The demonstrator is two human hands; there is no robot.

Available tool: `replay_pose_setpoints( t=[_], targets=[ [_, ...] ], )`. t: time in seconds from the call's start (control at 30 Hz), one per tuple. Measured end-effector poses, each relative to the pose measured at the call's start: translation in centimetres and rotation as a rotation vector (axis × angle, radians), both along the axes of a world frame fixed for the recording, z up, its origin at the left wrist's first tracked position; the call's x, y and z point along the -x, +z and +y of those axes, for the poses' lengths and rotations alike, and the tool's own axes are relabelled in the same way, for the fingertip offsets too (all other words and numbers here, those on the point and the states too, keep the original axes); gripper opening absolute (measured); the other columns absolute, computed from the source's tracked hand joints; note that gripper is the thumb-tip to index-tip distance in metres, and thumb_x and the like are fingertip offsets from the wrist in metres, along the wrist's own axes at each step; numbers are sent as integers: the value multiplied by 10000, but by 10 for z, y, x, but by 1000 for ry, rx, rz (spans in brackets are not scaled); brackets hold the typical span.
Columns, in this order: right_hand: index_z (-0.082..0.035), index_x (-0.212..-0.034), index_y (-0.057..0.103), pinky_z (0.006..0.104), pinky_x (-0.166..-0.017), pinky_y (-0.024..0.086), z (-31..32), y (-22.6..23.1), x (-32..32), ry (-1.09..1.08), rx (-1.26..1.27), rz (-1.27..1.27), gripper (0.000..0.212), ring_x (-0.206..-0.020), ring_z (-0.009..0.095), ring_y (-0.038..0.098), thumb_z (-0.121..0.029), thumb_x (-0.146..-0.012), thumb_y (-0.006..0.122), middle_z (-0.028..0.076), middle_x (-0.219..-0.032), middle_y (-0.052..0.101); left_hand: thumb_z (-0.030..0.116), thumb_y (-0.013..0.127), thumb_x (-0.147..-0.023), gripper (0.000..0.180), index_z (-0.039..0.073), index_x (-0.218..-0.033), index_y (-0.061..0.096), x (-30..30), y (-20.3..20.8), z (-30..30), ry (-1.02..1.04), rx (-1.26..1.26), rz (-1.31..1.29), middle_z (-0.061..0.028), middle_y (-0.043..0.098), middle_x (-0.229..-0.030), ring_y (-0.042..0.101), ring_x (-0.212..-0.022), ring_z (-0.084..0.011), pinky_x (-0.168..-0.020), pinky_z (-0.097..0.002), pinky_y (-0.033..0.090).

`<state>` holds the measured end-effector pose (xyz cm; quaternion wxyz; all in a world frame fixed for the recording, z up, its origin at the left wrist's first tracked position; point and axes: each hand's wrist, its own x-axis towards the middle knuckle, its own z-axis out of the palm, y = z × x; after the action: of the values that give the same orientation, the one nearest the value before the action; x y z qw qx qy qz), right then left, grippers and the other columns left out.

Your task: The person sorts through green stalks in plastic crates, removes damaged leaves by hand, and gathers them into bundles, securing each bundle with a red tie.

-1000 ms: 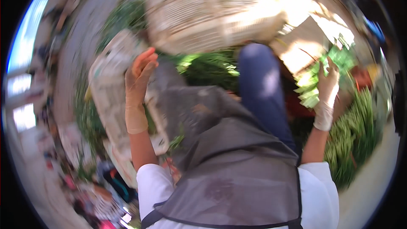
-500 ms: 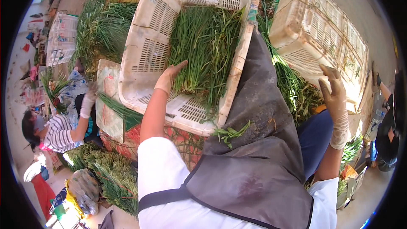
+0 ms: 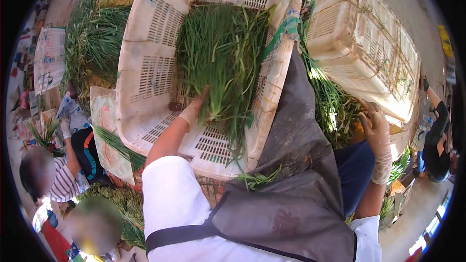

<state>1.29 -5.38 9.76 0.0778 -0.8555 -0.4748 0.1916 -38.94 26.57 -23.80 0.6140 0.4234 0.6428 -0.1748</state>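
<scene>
In front of me a white slatted plastic basket [image 3: 145, 75] is tilted toward me, with a layer of long, thin-leaved greens [image 3: 218, 43], like garlic chives, inside. My left hand [image 3: 195, 107], in a thin glove, reaches over the near rim and touches the pale stem ends at their left side. One finger lies stretched along the stalks; the other fingers are mostly hidden. My right hand [image 3: 374, 128], gloved too, hangs by my right knee with its fingers apart and nothing in it. A loose leafy sprig [image 3: 259, 178] lies on my dark apron [image 3: 291, 153].
At the right, a soiled white crate [image 3: 364, 43] is bound with cord, with more loose greens [image 3: 335, 102] beside it. Left of the basket stands a pale board [image 3: 109, 133], with heaped greens [image 3: 97, 39] beyond. A person in a striped top [image 3: 63, 179] sits at the left.
The view has shifted, so the basket sits lower and further left. My left hand has gone deeper against the stems. My right hand has lowered slightly.
</scene>
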Motion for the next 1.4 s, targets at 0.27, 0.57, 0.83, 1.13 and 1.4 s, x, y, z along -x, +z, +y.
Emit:
replay_pose_setpoints(
  t=[0.27, 0.57, 0.83, 1.13, 1.4],
  targets=[
    [-84, -1220, 538, 418, -811, 420, 15, -19, 2, 97, -20, 52, 368, -955, 375, 530, -175, -865, 568, 187, -1033, 565, 332, 850, -591, 1111, -75, -1356, 154, -67, 32, -67, -20, -502, -214, -195, 451, -1265, 483, -1137, -302, -977, -374, 394],
    [-87, -1378, 341, 412, -927, 415, 128, -6, 47, 448, -352, 71, 821, -1112, 333, 509, -162, -674, 758, 173, -1234, 514, 12, 670, -747, 318, -17, -1028, 523, -55, 112, 9, 107, 88, -477, -115, 616, -722, 631, -577, -235, -477, -350, 564],
    [-217, -1469, 36, 463, -1123, 157, 253, -77, 152, 1013, -257, -303, 1046, -1372, 268, 233, -280, -699, 742, 96, -1473, 267, 254, 512, -916, 395, 16, -1231, 499, -52, 226, 46, 271, 355, -799, -141, 611, -1124, 649, -921, -237, -797, -355, 566],
    [-106, -1388, 310, 447, -984, 397, 314, -77, 113, 789, -610, 983, 802, -1140, 310, 509, -252, -723, 735, 147, -1241, 522, 397, 422, -947, 509, 91, -1350, 368, -77, 235, 80, -874, -613, -506, -116, 519, -1267, 551, -1117, -193, -924, -370, 496],
    [-18, -1122, 578, 290, -841, 466, 311, -25, 32, 361, -848, 948, 477, -909, 132, 581, -196, -714, 748, 47, -1002, 643, 494, 703, -723, 832, 52, -1350, 380, -128, 337, 73, 32, -789, -881, -64, 526, -1121, 517, -981, -144, -902, -304, 439]
  ],
)
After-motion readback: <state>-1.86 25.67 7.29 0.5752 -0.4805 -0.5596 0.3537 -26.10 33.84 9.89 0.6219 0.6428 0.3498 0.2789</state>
